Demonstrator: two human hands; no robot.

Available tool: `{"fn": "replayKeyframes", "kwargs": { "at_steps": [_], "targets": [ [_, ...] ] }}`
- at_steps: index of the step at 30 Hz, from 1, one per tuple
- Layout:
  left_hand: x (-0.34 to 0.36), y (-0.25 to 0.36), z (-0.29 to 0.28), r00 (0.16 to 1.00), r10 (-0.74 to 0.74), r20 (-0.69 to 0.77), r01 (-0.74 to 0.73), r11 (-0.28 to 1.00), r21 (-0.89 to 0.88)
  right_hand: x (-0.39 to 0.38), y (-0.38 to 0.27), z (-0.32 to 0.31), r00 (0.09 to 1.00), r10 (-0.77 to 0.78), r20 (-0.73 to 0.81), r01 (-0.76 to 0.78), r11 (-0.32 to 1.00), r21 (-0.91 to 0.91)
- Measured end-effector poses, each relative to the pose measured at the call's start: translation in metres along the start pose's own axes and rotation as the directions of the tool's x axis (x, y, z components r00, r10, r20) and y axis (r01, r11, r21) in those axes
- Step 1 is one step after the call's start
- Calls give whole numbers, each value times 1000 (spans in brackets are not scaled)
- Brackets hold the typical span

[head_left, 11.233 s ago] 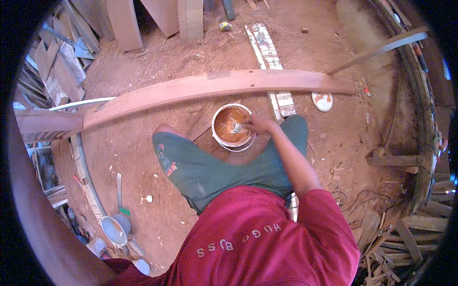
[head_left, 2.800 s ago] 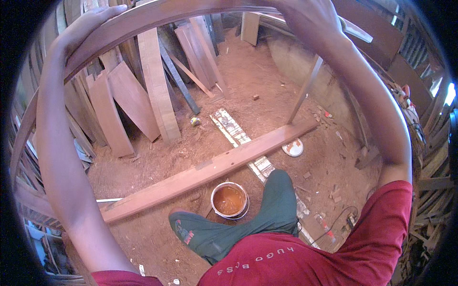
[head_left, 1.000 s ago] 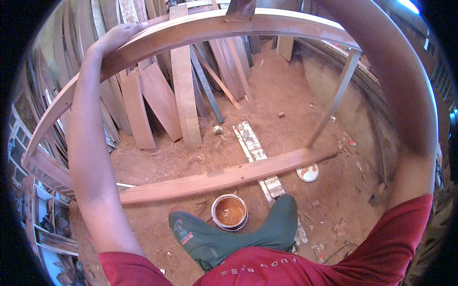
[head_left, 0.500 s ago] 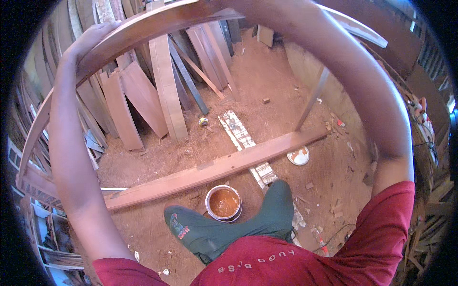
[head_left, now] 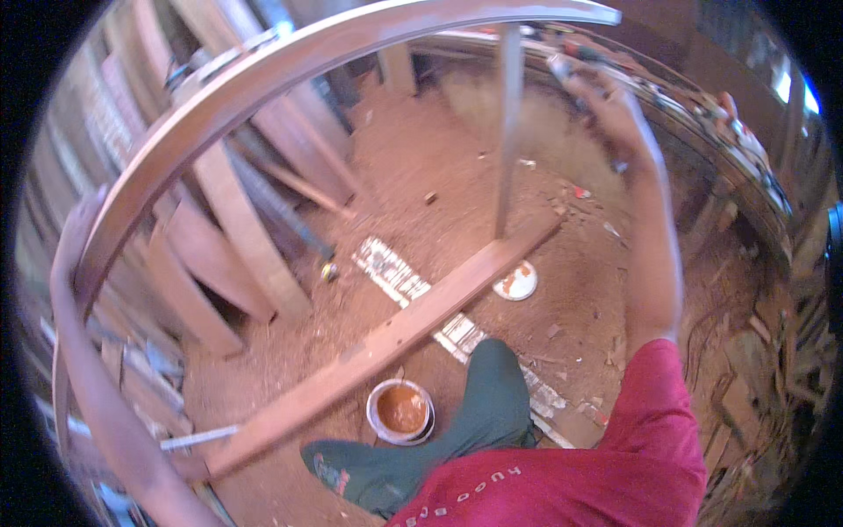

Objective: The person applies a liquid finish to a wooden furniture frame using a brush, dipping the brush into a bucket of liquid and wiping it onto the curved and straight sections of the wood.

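While the curved reddish-brown beam (head_left: pixel 290 72) arches from near left to far right, my left hand (head_left: pixel 81 224) touches its left part, grip unclear; my right hand (head_left: pixel 606 105), off it, is too blurred to tell how open.

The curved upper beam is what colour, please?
The upper beam is pinkish-brown, paler along its outer edge; best in the head view.

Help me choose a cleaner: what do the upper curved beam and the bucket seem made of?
Upper curved beam: likely wood, from its reddish-brown face and paler edge; blur leaves its finish open.
Bucket: probably plastic, smooth and whitish, judging by its thick rim.
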State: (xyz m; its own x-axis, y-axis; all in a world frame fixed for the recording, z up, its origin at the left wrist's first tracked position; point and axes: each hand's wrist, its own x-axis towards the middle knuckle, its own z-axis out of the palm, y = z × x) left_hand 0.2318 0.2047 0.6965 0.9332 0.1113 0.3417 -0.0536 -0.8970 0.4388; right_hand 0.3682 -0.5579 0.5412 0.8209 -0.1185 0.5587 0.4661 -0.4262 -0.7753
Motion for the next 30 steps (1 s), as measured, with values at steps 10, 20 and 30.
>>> {"fn": "replayKeyframes", "kwargs": {
  "at_steps": [10,20,30],
  "targets": [
    [-46,45,22,983,-89,-163,52,974,-222,111,160,-38,934,-241,-262,243,970,-28],
    [-55,107,59,991,28,-133,-33,999,-37,235,180,-61,791,-351,-501,249,933,-261],
    [-38,82,32,976,-201,-80,188,971,-145,227,202,-44,830,-322,-456,253,945,-209]
  ]
}}
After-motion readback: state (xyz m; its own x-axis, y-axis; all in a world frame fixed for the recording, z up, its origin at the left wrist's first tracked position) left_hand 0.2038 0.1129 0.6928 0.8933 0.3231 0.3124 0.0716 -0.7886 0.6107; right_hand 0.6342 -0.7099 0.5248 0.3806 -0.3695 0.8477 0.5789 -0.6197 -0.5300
